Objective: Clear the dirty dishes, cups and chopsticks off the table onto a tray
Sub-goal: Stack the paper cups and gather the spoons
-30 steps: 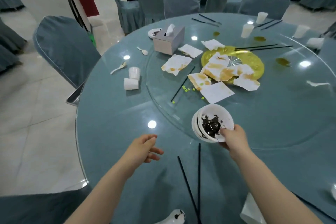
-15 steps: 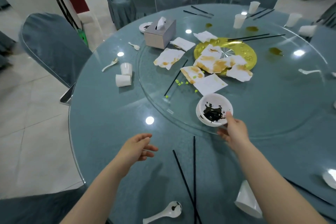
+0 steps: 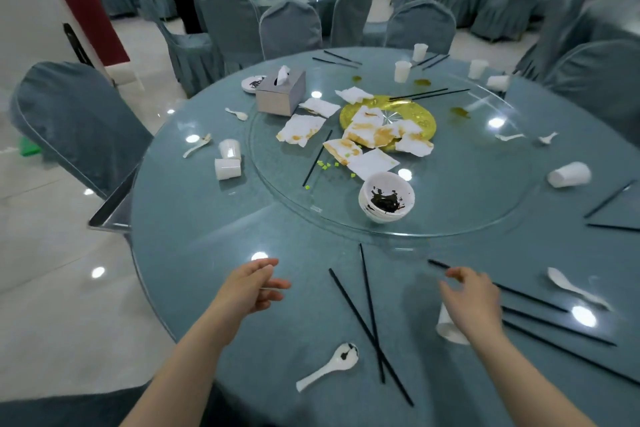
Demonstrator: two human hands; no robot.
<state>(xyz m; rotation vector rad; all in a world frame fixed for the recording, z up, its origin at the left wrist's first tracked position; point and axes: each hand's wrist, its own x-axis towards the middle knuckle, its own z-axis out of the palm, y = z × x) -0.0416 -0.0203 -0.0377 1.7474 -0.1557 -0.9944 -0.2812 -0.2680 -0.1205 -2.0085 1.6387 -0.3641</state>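
Hovered above the near edge of the tabletop (image 3: 194, 239), left hand (image 3: 250, 288), fingers loosely spread and gripping nothing, much as half a second before. Farther left on the tabletop, two white cups (image 3: 228, 159), one upright and one tipped on its side, touching, with a white spoon (image 3: 197, 146) just beside them. Nearer the body, another soiled white spoon (image 3: 329, 369) and a crossed pair of black chopsticks (image 3: 369, 319) between the two hands. On the glass turntable (image 3: 485, 204), a stack of dirty white bowls (image 3: 387, 197) smeared with dark sauce, no longer gripped: released by the right hand since the earlier frame and left standing near the turntable's front edge, close to stained napkins (image 3: 374, 135) and a gold plate (image 3: 420, 116). Withdrawn to the near right, right hand (image 3: 472, 295), fingers relaxed and curved, gripping nothing, poised over a toppled white cup (image 3: 448, 326) and the ends of more black chopsticks (image 3: 540, 314). Beyond it, a third white spoon (image 3: 575, 288), then a further overturned cup (image 3: 569, 174) at the far right.
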